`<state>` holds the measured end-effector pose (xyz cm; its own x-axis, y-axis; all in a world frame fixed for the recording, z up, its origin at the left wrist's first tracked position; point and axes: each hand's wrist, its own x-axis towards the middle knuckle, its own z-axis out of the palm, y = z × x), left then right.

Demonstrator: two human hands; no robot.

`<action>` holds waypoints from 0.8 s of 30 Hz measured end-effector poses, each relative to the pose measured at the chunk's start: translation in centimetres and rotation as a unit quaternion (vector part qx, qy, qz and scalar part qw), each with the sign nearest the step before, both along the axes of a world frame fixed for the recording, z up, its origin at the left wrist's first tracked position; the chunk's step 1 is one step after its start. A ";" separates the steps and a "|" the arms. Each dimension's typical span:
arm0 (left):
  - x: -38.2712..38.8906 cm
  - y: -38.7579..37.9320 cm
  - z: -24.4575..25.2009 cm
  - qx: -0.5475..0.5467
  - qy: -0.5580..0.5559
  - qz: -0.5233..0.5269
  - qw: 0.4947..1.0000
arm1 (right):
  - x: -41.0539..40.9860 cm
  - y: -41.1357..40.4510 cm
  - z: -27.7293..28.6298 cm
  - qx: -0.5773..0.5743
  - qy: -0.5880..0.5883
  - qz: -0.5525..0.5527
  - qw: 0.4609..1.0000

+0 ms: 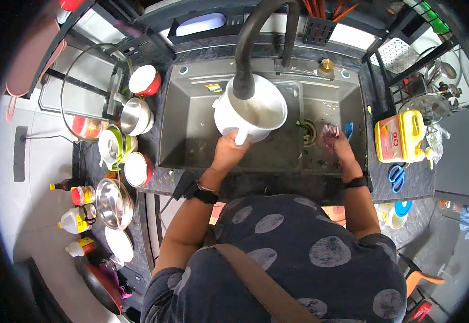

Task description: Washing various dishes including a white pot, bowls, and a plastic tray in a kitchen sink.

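Note:
My left hand (232, 151) grips the handle of a white pot (224, 117), which is tilted over the larger basin of the grey sink (177, 121). The head of the black faucet (244, 84) hangs over the pot's mouth, and some cloudy liquid seems to lie inside. Over the right part of the sink my right hand (342, 148) holds a reddish-purple mesh scrubber (330, 135). The drain (309, 132) is just left of it, with green scraps at its rim. A blue packet-like thing (349, 131) rests by the sink's right wall.
A yellow detergent jug (412, 135) and blue-handled scissors (397, 178) are on the right counter. Along the left stand red-and-white bowls (138, 169), a steel pan (134, 116), steel basins (114, 204) and a glass lid (91, 93). A chopstick holder (319, 31) is behind the sink.

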<state>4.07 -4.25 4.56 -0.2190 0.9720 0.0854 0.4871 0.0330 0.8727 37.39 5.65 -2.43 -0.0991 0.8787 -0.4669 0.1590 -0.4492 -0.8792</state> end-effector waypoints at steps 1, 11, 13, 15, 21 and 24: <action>0.0 -0.1 0.3 -0.034 0.006 -0.004 0.999 | -0.9 0.7 1.2 0.045 -0.013 0.030 0.998; 0.8 -1.8 1.2 -0.047 0.070 -0.044 0.995 | -16.4 4.3 8.4 0.624 -0.339 0.387 0.588; 0.2 -2.0 1.7 -0.029 0.086 -0.018 0.996 | -17.8 4.6 5.9 0.603 -0.344 0.445 0.567; -0.7 -2.3 1.7 -0.013 0.101 0.012 0.995 | -19.4 4.4 5.2 0.579 -0.345 0.504 0.540; -1.8 -4.1 0.6 -0.005 0.117 0.029 0.993 | -23.2 2.9 5.4 -0.027 -0.028 0.611 0.790; -1.4 -4.8 1.0 -0.075 0.014 0.003 0.997 | -25.6 2.5 4.5 -0.023 0.175 0.436 0.883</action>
<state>2.65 -9.04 5.54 -0.2239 0.9730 -0.0557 0.5102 0.1657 0.8439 11.74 8.12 2.07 -0.8731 0.3784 -0.3074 0.1846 -0.3268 -0.9269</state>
